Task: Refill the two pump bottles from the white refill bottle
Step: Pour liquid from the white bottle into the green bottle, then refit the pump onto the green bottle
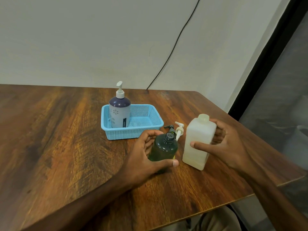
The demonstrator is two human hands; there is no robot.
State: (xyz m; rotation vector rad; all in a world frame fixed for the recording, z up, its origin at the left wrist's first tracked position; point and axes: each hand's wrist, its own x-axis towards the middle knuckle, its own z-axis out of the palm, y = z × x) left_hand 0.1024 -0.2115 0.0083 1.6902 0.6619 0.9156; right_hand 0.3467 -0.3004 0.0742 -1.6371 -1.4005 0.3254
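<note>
The white refill bottle (198, 140) stands upright near the right edge of the wooden table (66, 139). The right hand (230, 144) is wrapped round it, thumb across the front and fingers curled behind. Its pale cap (203, 117) looks to be on. Just to its left, apart from it, is the green pump bottle (164, 147) with its threaded neck bare and open. The left hand (146, 157) holds this bottle round the body, thumb low across the front.

The step in hand appears to be the pour into the green bottle. To do it well, the cap would have to come off first. The left hand should keep the green bottle planted on the table. The refill bottle's mouth should come close over the narrow neck before tilting slowly (a wide mouth over a small opening spills easily). The green bottle already looks fairly full of dark liquid, so the level wants watching.

Behind the green bottle lie a black pump head (169, 127) and a white pump head (179, 130), side by side. Farther back, a blue basket (150, 130) holds the blue-and-grey pump bottle (119, 112), its pump fitted.

The only legible writing is "OYO", running vertically on a dark strip (124, 122) on that bottle, with the lower part of the strip hidden behind the basket wall. Pale flower motifs sit beside it. No label can be read on the refill bottle or the green one.
</note>
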